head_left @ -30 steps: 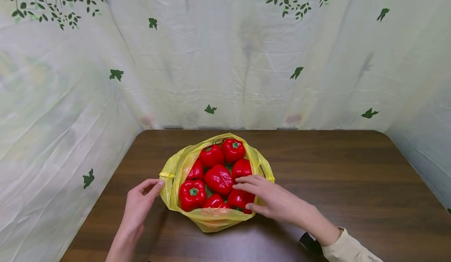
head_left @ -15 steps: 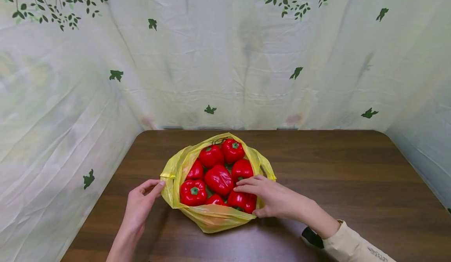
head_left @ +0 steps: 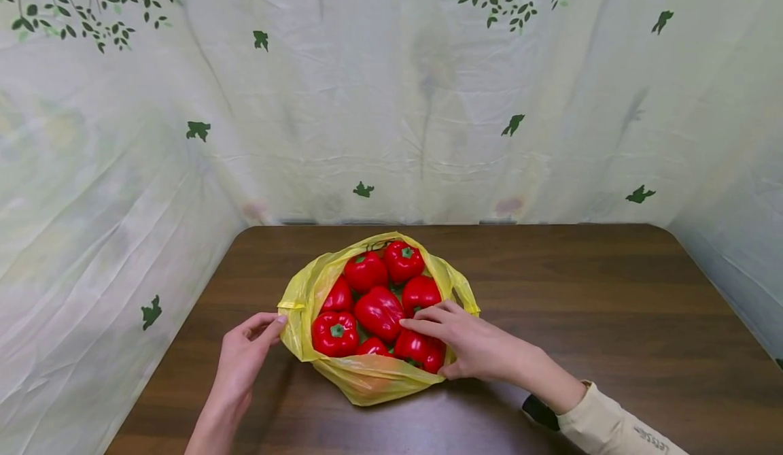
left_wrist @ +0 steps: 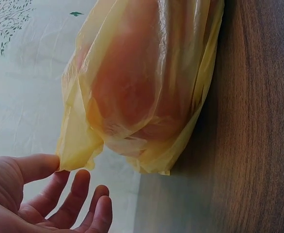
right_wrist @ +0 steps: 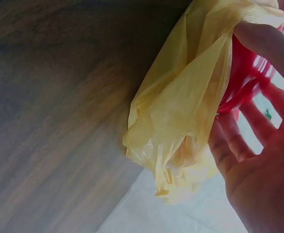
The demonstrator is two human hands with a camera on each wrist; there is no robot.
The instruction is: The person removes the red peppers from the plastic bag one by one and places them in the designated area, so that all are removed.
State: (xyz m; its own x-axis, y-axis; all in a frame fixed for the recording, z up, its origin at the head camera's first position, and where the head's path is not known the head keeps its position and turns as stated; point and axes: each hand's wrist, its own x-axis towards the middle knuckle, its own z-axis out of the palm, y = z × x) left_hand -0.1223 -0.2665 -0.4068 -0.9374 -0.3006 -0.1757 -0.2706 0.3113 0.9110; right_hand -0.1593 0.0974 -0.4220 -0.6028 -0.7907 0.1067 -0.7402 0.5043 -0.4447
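A yellow plastic bag (head_left: 379, 380) sits on the table with its mouth spread wide, full of glossy red bell peppers. My left hand (head_left: 238, 356) pinches the bag's left edge between thumb and fingers; the left wrist view shows this corner of the bag (left_wrist: 79, 141) at the thumb tip. At the front right of the mouth, my right hand (head_left: 471, 346) curls round one red bell pepper (head_left: 417, 347), fingers over its top and thumb at the bag's rim. In the right wrist view the same pepper (right_wrist: 244, 73) shows between thumb and fingers.
Brown wooden table (head_left: 581, 305) under the bag. Pale fabric with printed leaves (head_left: 465, 135) hangs behind it and along both sides. A dark band (head_left: 540, 414) lies at the right wrist, beside a beige sleeve (head_left: 612, 421).
My right thumb has shifted from over the pepper to the bag's rim, and the front rim has moved slightly. The left hand keeps its pinch on the bag.
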